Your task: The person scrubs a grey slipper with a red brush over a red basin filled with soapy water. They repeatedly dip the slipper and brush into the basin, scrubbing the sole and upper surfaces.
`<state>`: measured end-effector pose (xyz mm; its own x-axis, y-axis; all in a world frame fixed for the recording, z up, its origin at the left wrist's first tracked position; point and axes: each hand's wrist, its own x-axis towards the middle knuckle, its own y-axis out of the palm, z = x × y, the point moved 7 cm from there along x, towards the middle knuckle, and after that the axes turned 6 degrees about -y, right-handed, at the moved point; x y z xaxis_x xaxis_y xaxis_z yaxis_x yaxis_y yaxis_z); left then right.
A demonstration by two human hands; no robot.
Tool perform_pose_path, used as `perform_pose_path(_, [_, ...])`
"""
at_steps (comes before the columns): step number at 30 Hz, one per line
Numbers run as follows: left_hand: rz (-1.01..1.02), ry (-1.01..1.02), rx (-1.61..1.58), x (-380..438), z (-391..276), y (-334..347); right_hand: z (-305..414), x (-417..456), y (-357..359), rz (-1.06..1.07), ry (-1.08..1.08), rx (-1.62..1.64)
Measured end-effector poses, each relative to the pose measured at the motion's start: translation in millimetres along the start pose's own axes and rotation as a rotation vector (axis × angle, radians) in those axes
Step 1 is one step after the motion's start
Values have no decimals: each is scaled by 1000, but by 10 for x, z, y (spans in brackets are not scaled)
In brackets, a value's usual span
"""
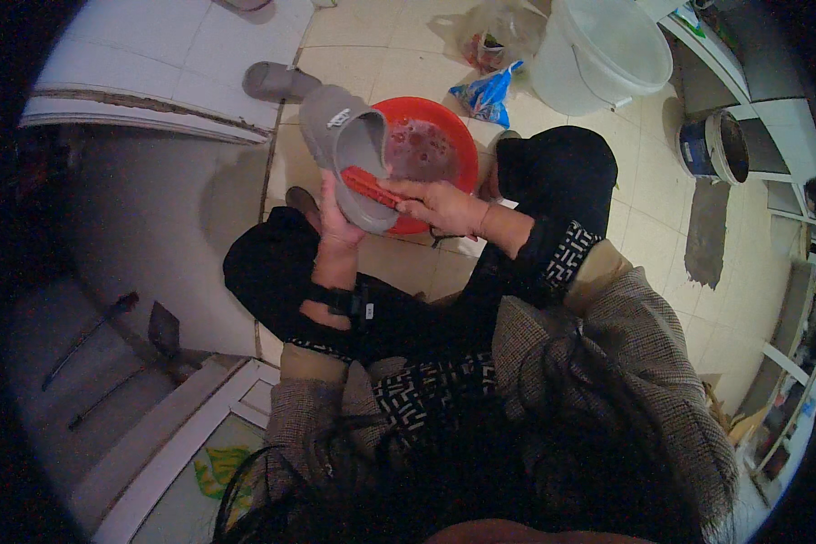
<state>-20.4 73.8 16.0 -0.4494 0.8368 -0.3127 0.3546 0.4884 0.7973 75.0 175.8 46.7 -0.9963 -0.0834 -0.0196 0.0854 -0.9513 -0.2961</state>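
My left hand (340, 221) grips a grey clog-style slipper (319, 129) from its left side near the heel, its opening turned up towards me. In my right hand (442, 207) is a red scrubbing brush (367, 185), which lies against the inside of the slipper's heel half. The bristles are hidden from me. Below and behind the slipper stands a red plastic basin (472, 149) on the tiled floor. Foamy, cloudy water (425, 149) shows inside it. The slipper covers the basin's left part. A second grey slipper (279, 81) rests at the far left.
Past the basin are a blue plastic packet (486, 95), a clear plastic bag (500, 34) and a large white bucket (578, 75) with a wire handle. A smaller dirty bucket (717, 146) sits at right near a grey floor patch (707, 234). A wall edge (177, 115) runs along the left.
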Motion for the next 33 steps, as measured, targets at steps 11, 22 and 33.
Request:
perform_pose_path(11, [-107,-4,39,74,11,-268,-100,-5,-99,-15,211,-207])
perform_pose_path(22, [-212,-115,145,30,214,-326,-290,196,-200,-258,186,-4])
perform_pose_path(33, [-121,31,15,75,-6,-312,-7,11,73,40,103,67])
